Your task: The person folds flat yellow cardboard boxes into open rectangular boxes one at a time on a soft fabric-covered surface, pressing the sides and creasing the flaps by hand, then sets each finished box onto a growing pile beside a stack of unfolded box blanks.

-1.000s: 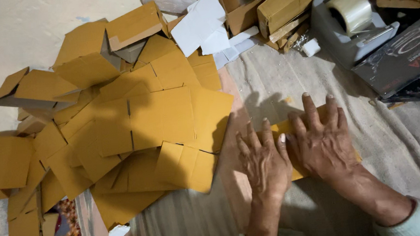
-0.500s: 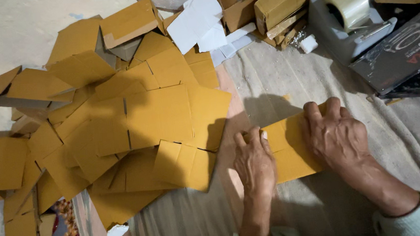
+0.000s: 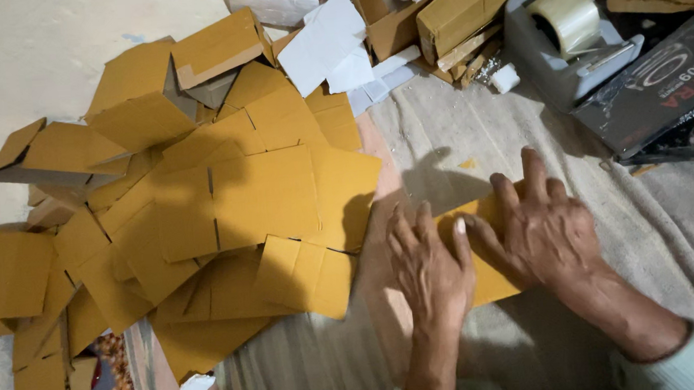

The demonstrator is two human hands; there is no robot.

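A flat yellow-brown cardboard piece (image 3: 481,279) lies on the grey cloth (image 3: 455,132) in front of me. My left hand (image 3: 430,264) rests palm down on its left edge, fingers spread. My right hand (image 3: 548,227) presses flat on the card's right part, its thumb reaching toward my left hand. Most of the card is hidden under both hands. A large heap of similar flat cardboard blanks (image 3: 243,201) spreads to the left of my hands.
Folded cardboard boxes (image 3: 140,91) sit at the heap's far side. White paper sheets (image 3: 325,40) and more boxes (image 3: 464,7) lie at the top. A grey tape dispenser (image 3: 566,37) and a dark printed box (image 3: 661,87) stand at the right.
Both hands shifted on the card: they lay side by side flat, then moved apart along it, and now press close together on it again.
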